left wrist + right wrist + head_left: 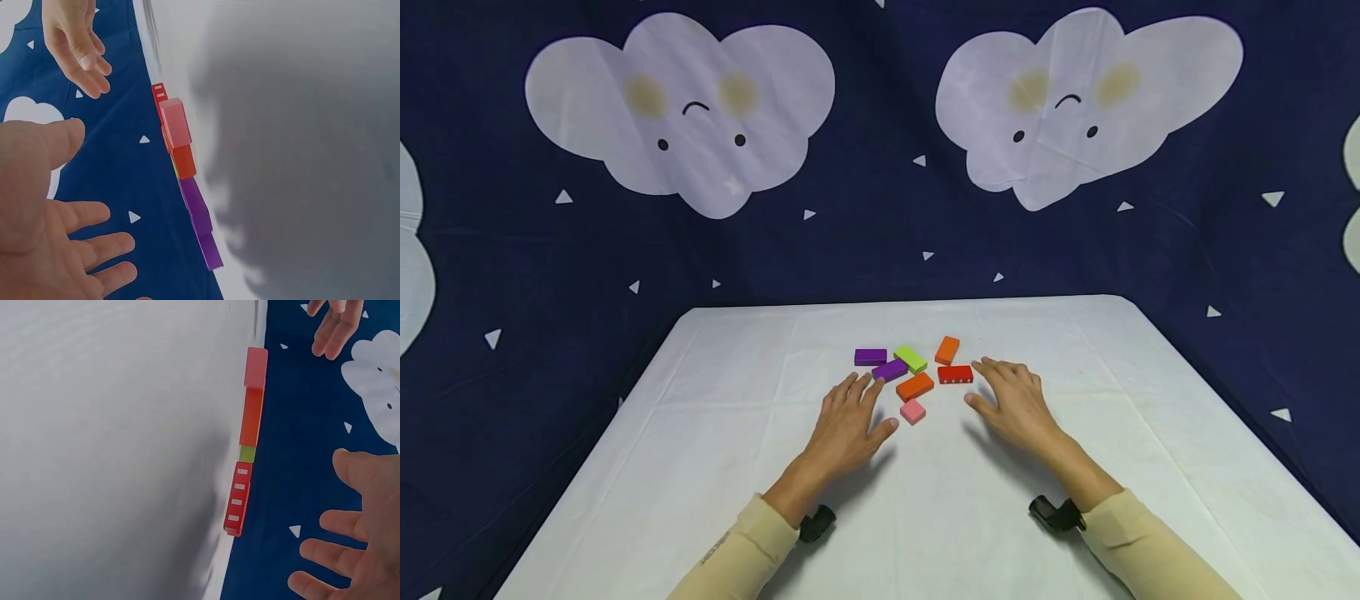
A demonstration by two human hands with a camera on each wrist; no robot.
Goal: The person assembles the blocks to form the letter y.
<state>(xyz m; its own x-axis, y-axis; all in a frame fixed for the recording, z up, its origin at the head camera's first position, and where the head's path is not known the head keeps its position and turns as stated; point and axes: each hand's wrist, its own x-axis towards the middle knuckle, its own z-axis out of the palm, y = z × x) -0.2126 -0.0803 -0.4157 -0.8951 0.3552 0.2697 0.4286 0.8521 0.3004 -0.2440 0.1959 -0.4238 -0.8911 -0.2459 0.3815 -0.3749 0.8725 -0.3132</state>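
Several small coloured blocks lie in a loose cluster on the white table. A purple block (pixel 870 357) is at the left, with another purple block (pixel 890 371) by a lime green block (pixel 911 359). An orange block (pixel 947 350) lies behind a red block (pixel 955 375) with white marks along its side. Nearer are another orange block (pixel 914 387) and a short pink block (pixel 913 412). My left hand (pixel 844 427) hovers at the cluster's left with fingers spread, holding nothing. At the right, my right hand (pixel 1015 403) has loosely extended fingers, the fingertips close to the red block.
A white cloth covers the table (pixel 715 467), whose far edge meets a dark blue curtain (pixel 865 250) printed with clouds and small triangles. Each wrist wears a small black camera, the left camera (pixel 817 524) and the right camera (pixel 1054 514), beside beige sleeves.
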